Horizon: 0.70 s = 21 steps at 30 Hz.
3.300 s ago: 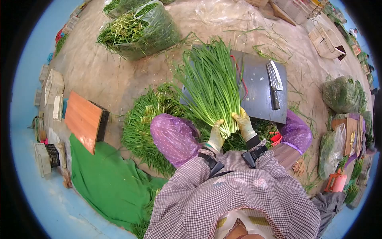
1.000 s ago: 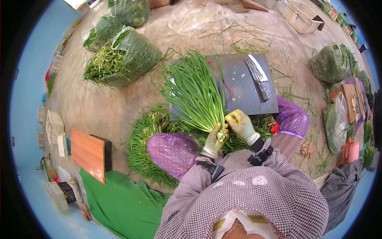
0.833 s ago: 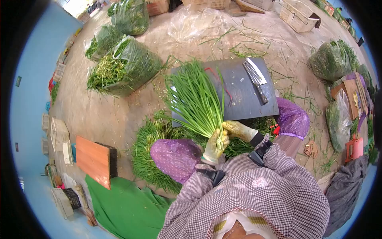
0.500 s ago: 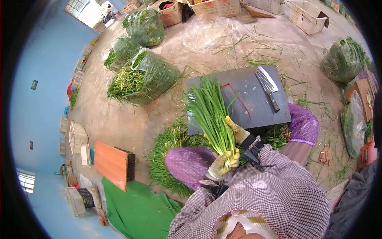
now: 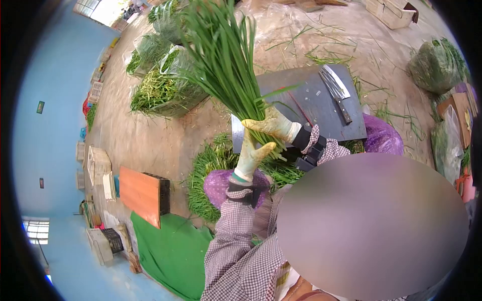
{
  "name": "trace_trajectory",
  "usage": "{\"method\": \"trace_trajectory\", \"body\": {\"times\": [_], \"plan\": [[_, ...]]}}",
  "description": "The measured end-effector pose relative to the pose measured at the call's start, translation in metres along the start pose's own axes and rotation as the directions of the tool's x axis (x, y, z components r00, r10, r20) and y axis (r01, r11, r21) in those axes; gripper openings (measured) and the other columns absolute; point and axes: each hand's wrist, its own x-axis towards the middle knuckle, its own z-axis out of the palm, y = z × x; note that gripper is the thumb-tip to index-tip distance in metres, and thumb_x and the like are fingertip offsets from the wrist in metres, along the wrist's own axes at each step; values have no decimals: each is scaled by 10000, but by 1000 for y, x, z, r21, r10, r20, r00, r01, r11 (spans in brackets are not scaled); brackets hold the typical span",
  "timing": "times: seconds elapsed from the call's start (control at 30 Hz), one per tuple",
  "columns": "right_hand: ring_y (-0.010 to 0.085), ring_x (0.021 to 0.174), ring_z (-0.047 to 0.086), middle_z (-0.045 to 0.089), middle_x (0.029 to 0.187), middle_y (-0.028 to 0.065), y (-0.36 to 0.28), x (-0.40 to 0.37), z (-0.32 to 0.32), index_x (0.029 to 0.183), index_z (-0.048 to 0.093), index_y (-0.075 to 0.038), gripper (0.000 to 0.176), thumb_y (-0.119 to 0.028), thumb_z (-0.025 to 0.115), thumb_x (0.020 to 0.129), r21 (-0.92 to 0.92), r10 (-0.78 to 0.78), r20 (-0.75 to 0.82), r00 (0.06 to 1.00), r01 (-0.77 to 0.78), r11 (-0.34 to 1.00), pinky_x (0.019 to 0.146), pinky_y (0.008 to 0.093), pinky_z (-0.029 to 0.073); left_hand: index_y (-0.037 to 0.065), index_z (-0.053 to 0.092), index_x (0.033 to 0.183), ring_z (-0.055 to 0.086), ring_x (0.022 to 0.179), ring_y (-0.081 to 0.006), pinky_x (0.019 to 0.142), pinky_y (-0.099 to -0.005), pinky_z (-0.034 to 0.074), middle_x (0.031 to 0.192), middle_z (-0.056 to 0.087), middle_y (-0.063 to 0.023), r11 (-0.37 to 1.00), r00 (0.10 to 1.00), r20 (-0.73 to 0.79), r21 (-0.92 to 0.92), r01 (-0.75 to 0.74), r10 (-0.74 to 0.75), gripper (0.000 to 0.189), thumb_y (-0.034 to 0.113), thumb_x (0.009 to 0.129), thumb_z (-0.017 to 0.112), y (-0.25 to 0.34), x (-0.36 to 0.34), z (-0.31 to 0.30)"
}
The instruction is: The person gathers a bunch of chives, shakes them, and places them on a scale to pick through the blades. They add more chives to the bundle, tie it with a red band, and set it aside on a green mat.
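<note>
A thick bunch of garlic chives [image 5: 226, 60] is raised above the board, its green leaves fanning up and to the left. My right hand [image 5: 275, 125], in a yellowed work glove, closes round the lower stems from the right. Just below it, my left hand [image 5: 252, 154], gloved too, grips the same stems from the left, thumb toward the cut ends. Beneath the hands lies a dark grey cutting board [image 5: 301, 108]. On its right side rest a cleaver [image 5: 336, 93] and a thin red strap [image 5: 300, 108], the latter partly covered by a leaf.
Loose chives [image 5: 206, 185] are heaped beside my left knee. Stuffed plastic bags of greens [image 5: 173, 100] stand at the upper left, another bag [image 5: 436, 65] at the right. An orange board [image 5: 140, 195] and green cloth [image 5: 173, 251] lie left. A blurred patch hides the lower right.
Both hands have lifted the bunch up and away from my body, toward the upper left. My left hand has moved from the stem ends up close beside my right. The cleaver stays on the board.
</note>
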Motion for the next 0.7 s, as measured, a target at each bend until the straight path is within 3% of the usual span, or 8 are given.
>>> {"method": "trace_trajectory", "body": {"times": [0.17,0.3,0.37,0.4,0.5,0.53,0.6,0.7], "plan": [[136,958,604,645,1142,69,5,14,-16,1395,474,-33,591,-102,754,880,-140,37,150,988,-16,990,827,287,528,3,503,1291,661,890,-160,711,-294,600,1076,650,-121,987,996,-61,150,-50,60,512,-3,850,762,-30,26,-14],[206,1043,625,639,1237,151,83,4,-62,1441,427,-40,703,-146,793,850,-138,217,165,962,-195,971,899,340,526,-18,566,1207,618,1025,-225,886,-359,532,1137,635,-109,856,988,-97,515,-53,119,544,228,808,841,-118,36,-44],[301,1163,589,613,1286,192,100,-5,-59,1422,465,-49,690,-242,802,851,-27,182,108,977,-180,983,1014,406,467,-2,540,1275,614,1056,-216,910,-351,533,1204,616,-111,906,981,-132,415,-76,143,526,159,842,791,-133,34,-44],[344,1248,525,585,1324,215,67,0,-54,1355,539,-40,658,-401,770,856,-652,-44,156,987,136,746,1062,441,417,0,508,1323,605,1087,-208,908,-339,535,1251,597,-110,939,976,-173,337,-65,130,518,147,885,744,-132,33,-42],[381,1304,442,572,1303,248,64,16,-34,1293,590,-14,765,-593,702,806,-858,-119,187,975,221,464,1055,459,398,-1,461,1384,579,1141,-199,919,-337,528,1322,559,-103,894,973,-200,448,-18,119,503,183,960,660,-163,24,-80],[376,1293,465,583,1283,244,57,29,-29,1277,596,-12,752,-567,726,786,-801,-167,349,922,386,457,1053,438,405,-4,476,1373,575,1139,-190,925,-348,520,1321,560,-100,990,924,-367,127,-66,109,497,243,973,637,-146,20,-62],[364,1271,496,584,1300,244,26,38,-12,1301,580,-12,757,-547,728,787,-761,198,386,901,190,621,1057,419,405,1,516,1343,580,1107,-180,951,-381,499,1293,573,-94,836,890,-456,-494,-237,-17,512,336,970,621,-121,11,-48],[342,1194,590,587,1334,217,33,34,-27,1350,552,-16,613,-440,650,917,-534,117,384,916,117,837,1035,396,447,57,433,1454,605,1039,-201,998,-374,479,1115,634,-62,824,861,-494,-534,-190,-122,612,354,955,626,-64,6,-38]]}}
